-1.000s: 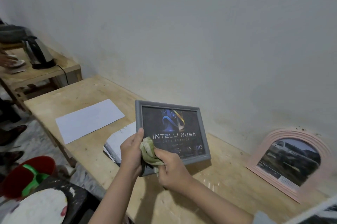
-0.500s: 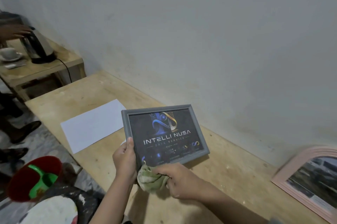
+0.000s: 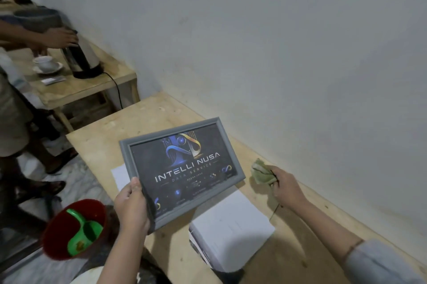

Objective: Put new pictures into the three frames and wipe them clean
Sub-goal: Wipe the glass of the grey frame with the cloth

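Grey picture frame held up, cloth lifted clear of the glass

The left hand [image 3: 131, 208] grips the grey frame [image 3: 182, 171] by its lower-left corner, tilted above the counter [image 3: 288, 249] over a stack of white paper [image 3: 231, 226]; the right hand [image 3: 285, 187] is well apart from it, clutching the crumpled greenish cloth [image 3: 262, 174]. With only one corner held, the frame could twist or slip onto the paper, and thumb pressure may smudge the glass
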`<state>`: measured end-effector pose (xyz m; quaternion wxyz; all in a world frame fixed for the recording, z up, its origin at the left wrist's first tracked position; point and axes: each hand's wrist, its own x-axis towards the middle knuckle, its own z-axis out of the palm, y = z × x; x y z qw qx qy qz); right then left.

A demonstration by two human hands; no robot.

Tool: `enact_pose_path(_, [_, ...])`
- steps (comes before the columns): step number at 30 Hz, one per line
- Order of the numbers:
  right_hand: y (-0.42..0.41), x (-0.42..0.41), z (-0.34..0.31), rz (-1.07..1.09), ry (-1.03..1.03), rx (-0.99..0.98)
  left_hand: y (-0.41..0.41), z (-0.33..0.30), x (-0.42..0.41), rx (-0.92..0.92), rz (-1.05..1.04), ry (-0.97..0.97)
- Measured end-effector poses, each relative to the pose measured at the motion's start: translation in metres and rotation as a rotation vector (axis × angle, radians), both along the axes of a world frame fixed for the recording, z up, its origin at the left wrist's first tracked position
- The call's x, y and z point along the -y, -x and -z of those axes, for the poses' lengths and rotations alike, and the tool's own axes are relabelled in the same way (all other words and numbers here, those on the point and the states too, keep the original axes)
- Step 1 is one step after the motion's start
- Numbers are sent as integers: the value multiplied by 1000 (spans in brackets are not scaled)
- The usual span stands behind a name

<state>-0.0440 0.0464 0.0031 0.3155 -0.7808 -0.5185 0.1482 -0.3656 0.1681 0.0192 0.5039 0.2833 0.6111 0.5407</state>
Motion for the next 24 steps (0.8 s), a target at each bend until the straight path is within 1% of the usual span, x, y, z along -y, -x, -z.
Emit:
enact_pose_path(4, [-15,-40,18,11,120,34,15,4,-23,-35,-43,-14])
enact_pose_path(7, [-26,-71,39,60,186,40,24,14,-41,-29,-35,31])
enact_pose_path(14, [-39,-120,78,48,311,166,18,9,-59,0,-20,45])
enact_pose_path(15, [-43,-123,86,54,343,188,17,9,-60,2,-17,45])
enact_pose_path(17, [-44,-124,100,32,476,233,16,10,-62,-4,-3,61])
enact_pose_path(19, [-41,-122,108,-3,592,218,16,13,-63,5,11,87])
enact_pose_path(22, [-41,-122,101,-80,673,193,11,16,-63,-3,50,108])
enact_pose_path(23, [-43,-121,97,-102,672,167,8,16,-63,6,60,116])
enact_pose_path(24, [-43,-116,87,-98,628,109,2,14,-63,13,81,123])
